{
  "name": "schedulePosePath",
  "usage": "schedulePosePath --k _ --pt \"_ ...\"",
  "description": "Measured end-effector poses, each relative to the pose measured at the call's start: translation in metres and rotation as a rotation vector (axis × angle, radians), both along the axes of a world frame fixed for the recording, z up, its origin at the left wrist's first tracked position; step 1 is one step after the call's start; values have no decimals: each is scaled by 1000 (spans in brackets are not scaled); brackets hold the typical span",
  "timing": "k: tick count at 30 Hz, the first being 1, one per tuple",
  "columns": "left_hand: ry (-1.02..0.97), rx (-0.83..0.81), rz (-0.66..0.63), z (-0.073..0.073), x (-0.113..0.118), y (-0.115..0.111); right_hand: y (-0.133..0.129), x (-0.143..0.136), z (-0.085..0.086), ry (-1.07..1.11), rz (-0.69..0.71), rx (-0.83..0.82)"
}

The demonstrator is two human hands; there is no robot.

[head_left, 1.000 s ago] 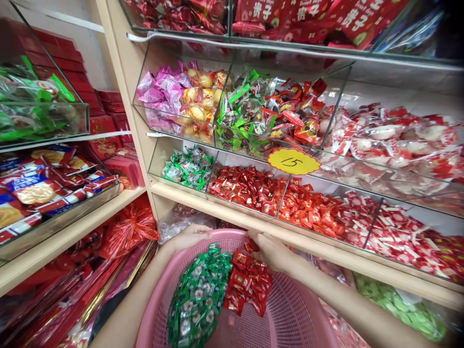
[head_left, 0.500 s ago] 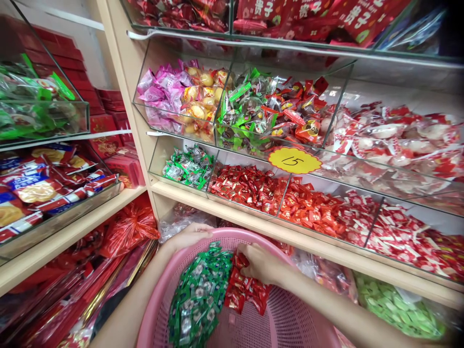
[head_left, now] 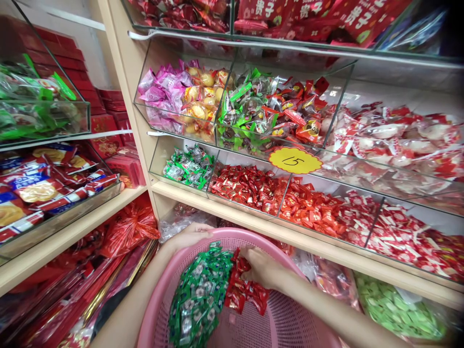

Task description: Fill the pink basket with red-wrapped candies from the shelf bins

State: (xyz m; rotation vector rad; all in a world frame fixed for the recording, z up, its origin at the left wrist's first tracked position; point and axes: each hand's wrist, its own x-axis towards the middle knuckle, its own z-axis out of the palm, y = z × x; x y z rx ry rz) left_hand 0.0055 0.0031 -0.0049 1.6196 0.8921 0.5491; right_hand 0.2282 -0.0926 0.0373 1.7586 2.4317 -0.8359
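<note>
A pink plastic basket point(head_left: 152, 295) with perforated walls stands in front of me below the shelves. My left hand point(head_left: 192, 235) is closed over its far left rim. Inside, green-wrapped candies point(head_left: 199, 295) form a heap on the left, and a smaller bunch of red-wrapped candies point(head_left: 237, 292) lies against their right side. My right hand point(head_left: 263, 268) reaches in over the right rim, its fingers curled down onto the red candies. The fingertips are partly hidden among the wrappers.
Clear bins of green-and-silver candies point(head_left: 188, 166), red candies point(head_left: 250, 188) and other sweets line the wooden shelf point(head_left: 217, 212) just beyond the basket. A yellow price tag point(head_left: 295, 160) reads 15. Packaged biscuits point(head_left: 36, 183) fill a bin at left; a bag of green sweets point(head_left: 398, 304) lies lower right.
My right hand has shifted slightly right and down among the red candies. My left hand and the basket have hardly moved.
</note>
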Motion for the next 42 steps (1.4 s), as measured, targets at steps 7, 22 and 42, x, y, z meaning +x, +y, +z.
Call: schedulePosePath --k 7,22,42 --pt "16 4 6 2 1 -2 1 10 -7 -3 -19 98" --pt "-47 -112 2 8 3 -4 24 14 14 -38 -34 158" --pt "-37 -131 19 6 3 -4 35 10 -3 -153 21 158"
